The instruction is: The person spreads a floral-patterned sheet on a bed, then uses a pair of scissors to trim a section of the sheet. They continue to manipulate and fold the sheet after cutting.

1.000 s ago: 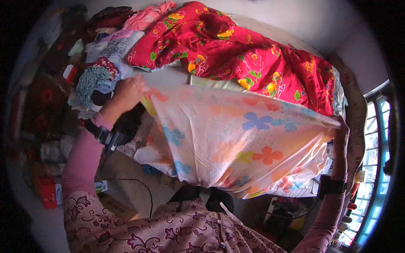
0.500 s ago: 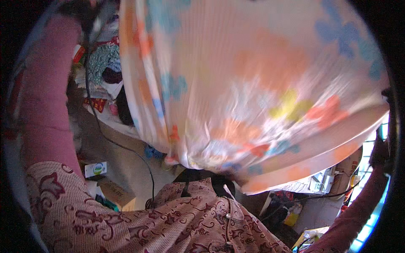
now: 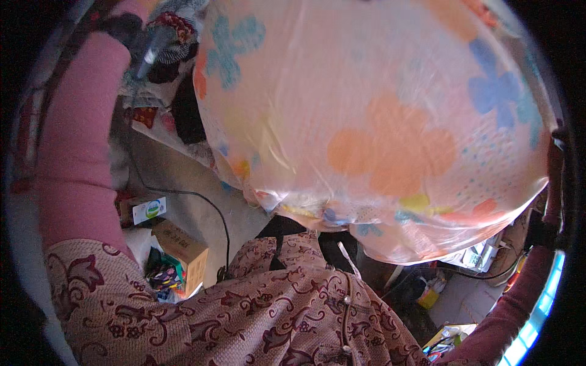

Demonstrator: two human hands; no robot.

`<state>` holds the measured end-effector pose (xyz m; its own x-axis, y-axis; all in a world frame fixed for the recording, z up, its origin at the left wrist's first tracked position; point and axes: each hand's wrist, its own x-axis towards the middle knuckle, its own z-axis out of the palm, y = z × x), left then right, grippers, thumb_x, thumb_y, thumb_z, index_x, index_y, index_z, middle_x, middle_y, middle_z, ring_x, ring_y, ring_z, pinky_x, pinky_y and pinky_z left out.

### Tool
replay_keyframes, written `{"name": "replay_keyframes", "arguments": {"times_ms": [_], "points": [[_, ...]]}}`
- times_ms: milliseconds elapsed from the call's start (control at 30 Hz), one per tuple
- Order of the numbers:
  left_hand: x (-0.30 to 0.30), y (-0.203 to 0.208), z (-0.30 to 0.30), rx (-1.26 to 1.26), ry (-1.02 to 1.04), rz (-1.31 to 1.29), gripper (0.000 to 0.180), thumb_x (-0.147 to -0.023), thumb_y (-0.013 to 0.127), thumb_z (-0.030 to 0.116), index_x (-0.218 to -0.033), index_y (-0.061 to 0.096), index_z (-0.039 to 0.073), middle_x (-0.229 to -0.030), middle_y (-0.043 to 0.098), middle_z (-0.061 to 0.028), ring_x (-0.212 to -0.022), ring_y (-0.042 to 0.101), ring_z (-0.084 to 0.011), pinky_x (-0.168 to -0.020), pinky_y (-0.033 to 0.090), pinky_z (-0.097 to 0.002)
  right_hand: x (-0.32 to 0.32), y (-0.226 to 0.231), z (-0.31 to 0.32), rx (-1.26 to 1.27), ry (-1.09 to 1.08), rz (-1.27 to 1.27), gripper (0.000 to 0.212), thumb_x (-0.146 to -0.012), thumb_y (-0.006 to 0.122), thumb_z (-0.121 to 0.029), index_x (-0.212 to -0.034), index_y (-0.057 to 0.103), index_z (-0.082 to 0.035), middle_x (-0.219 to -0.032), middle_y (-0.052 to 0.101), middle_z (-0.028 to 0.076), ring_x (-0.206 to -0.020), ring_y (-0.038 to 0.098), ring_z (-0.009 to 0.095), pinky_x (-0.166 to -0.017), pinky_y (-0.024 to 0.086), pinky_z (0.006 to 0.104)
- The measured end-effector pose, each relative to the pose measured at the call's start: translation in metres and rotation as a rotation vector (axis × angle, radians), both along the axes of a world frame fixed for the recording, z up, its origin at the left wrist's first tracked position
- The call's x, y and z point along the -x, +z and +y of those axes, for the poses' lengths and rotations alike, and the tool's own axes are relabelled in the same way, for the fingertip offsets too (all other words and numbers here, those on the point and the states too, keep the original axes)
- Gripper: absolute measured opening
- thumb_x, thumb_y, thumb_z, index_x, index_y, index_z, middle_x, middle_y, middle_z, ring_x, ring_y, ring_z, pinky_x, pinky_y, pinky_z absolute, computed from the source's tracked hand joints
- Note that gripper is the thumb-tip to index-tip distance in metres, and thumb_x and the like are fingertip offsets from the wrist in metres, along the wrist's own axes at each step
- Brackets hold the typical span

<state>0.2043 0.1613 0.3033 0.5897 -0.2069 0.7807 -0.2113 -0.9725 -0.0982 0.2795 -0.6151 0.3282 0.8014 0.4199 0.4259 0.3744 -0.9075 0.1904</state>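
Observation:
A large, thin pale-pink cloth with orange, blue, teal and yellow flowers spreads out in front of me, bulging and partly see-through. Its lower edge hangs gathered near my waist. My left arm, in a pink sleeve with a black band, reaches up along the left side of the cloth. The fingers of that hand do not show at the top edge. On the right, my right arm rises past another black band beside the cloth's right edge. That hand is lost in the dark rim, so its grip is hidden.
A black cable curves across the floor at left. An open cardboard box with bagged items stands below it. Piled clothes lie at upper left. Under the cloth at right are a yellow item and another cable.
The cloth has swung and billowed out, its folds opening into a smoother sheet with its lower edge slightly higher. My left arm has shifted a little to the right.

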Motion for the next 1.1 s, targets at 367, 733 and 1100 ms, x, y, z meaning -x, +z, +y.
{"name": "replay_keyframes", "arguments": {"times_ms": [367, 733, 1100], "points": [[0.203, -0.215, -0.1, 0.657, -0.045, 1.567, 0.07, -0.086, 0.076, 0.025, -0.147, 0.046, 0.008, -0.128, 0.063, -0.0138, -0.12, 0.059, -0.0254, -0.103, 0.047, -0.0378, 0.097, -0.295, -0.057, 0.058, 0.139, 0.692, 0.041, -0.098, 0.058, -0.035, -0.117, 0.061, 0.0, -0.108, 0.066, 0.017, -0.095, 0.061, 0.021, -0.082, 0.051, 0.038], [0.365, -0.258, -0.166, 0.163, -0.208, 2.372, 0.083, -0.084, 0.074, 0.039, -0.149, 0.038, 0.004, -0.138, 0.054, -0.0193, -0.125, 0.052, -0.0298, -0.109, 0.04, -0.0408, 0.37, -0.241, 0.042, -1.267, -0.288, 2.223, 0.053, -0.094, 0.066, -0.017, -0.14, 0.05, 0.003, -0.137, 0.059, 0.013, -0.123, 0.056, 0.02, -0.107, 0.043, 0.0358], [0.48, -0.42, -0.109, 0.306, -0.389, 2.397, 0.036, -0.099, 0.053, 0.024, -0.125, 0.062, 0.001, -0.108, 0.066, -0.0205, -0.096, 0.062, -0.0278, -0.094, 0.047, -0.0404, 0.404, -0.243, 0.081, -1.571, -0.44, 2.231, 0.056, -0.1, 0.056, -0.02, -0.149, 0.039, 0.001, -0.147, 0.051, 0.016, -0.131, 0.053, 0.023, -0.113, 0.041, 0.0372]]}}
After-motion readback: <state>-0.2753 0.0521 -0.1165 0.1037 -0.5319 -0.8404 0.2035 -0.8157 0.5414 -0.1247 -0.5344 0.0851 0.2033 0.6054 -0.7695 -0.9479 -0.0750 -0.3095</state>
